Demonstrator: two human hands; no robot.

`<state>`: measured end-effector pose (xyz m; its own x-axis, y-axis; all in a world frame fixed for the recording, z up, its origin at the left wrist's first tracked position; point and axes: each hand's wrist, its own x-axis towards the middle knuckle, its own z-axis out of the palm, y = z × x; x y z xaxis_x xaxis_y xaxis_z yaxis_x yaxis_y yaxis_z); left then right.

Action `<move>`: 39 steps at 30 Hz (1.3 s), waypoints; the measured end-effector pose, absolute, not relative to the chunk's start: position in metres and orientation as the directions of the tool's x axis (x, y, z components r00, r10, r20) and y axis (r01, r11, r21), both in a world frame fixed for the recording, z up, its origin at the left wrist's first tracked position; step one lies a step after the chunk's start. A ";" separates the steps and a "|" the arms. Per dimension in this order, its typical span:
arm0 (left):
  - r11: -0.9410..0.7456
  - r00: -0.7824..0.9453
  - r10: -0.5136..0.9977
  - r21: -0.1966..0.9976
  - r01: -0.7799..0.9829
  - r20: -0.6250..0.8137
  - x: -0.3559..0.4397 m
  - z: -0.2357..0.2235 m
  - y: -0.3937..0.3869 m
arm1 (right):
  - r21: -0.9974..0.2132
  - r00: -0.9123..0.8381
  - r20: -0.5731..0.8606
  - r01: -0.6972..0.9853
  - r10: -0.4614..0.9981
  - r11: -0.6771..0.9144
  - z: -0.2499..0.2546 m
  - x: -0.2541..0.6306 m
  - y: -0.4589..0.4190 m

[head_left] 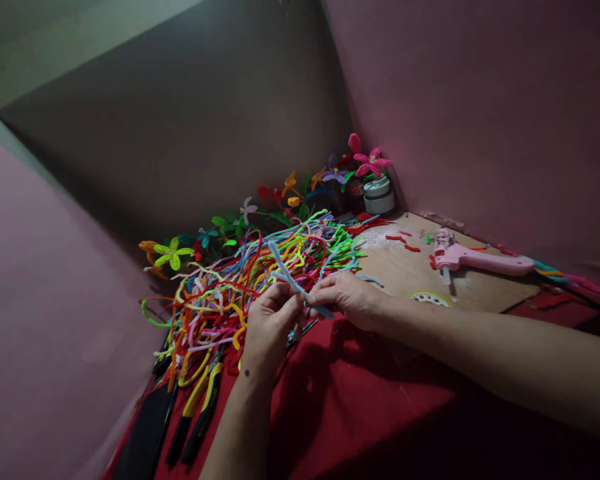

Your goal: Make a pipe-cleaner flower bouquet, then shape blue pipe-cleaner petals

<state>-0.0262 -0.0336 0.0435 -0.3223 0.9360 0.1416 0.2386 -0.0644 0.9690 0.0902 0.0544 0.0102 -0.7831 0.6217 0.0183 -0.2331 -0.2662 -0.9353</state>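
Both my hands meet over the red cloth, pinching a light blue pipe cleaner (pixel 291 279). My left hand (pixel 273 320) grips it between thumb and forefinger from the left. From the right, the fingertips of my right hand (pixel 343 299) press on it close by. One bent length sticks up and to the left, with a short end beside it; another end pokes out low under my right fingers. Where the strands cross is partly hidden by my fingertips. Just behind my hands lies a big tangled heap of multicoloured pipe cleaners (pixel 215 293).
A pink glue gun (pixel 495 261) lies on a wooden board (pixel 385 260) at right, near red scraps. Yellow-and-black pliers (pixel 200 407) and a dark flat object (pixel 145 433) are at lower left. Pipe-cleaner flowers (pixel 173 253) line the back wall, with a lidded grey-white jar (pixel 379 195).
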 end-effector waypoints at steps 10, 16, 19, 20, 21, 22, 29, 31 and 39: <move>-0.248 -0.111 0.833 0.546 0.800 0.541 -0.041 0.041 -0.034 | -0.951 -0.811 0.051 -0.218 0.583 -0.220 0.007 0.091 0.064; -0.156 0.166 0.855 -0.060 0.986 0.491 -0.037 0.053 -0.045 | -0.981 -0.831 0.054 -0.149 0.554 -0.127 0.017 0.097 0.059; -0.236 0.231 0.887 -0.039 0.971 0.399 -0.036 0.057 -0.046 | -0.990 -0.840 0.042 -0.107 0.541 -0.089 0.019 0.100 0.060; -0.245 0.231 0.894 -0.011 0.969 0.385 -0.036 0.057 -0.046 | -0.992 -0.847 0.051 -0.103 0.529 -0.068 0.019 0.100 0.061; -0.248 0.223 0.901 0.019 0.969 0.372 -0.037 0.058 -0.046 | -0.994 -0.855 0.066 -0.104 0.515 -0.045 0.018 0.099 0.062; -0.246 0.212 0.910 0.052 0.968 0.355 -0.037 0.058 -0.046 | -0.994 -0.862 0.080 -0.106 0.500 -0.023 0.016 0.099 0.063; -0.118 0.041 0.977 0.367 0.923 0.210 -0.032 0.058 -0.047 | -0.953 -0.859 0.130 0.029 0.495 0.301 0.015 0.098 0.060; 0.024 -0.118 0.986 0.587 0.809 0.122 -0.032 0.057 -0.045 | -0.845 -0.813 0.281 0.042 0.510 0.533 0.018 0.100 0.053; 0.384 -0.006 0.919 0.899 -0.212 -0.394 -0.044 0.040 -0.029 | -0.210 -0.591 0.790 -0.006 0.166 0.978 0.018 0.106 0.038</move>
<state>-0.0442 -0.0294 0.0404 -0.0064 0.9192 -0.3938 -0.2116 0.3837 0.8989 0.1057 0.0377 0.0180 -0.5906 0.1659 0.7897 -0.0060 0.9777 -0.2099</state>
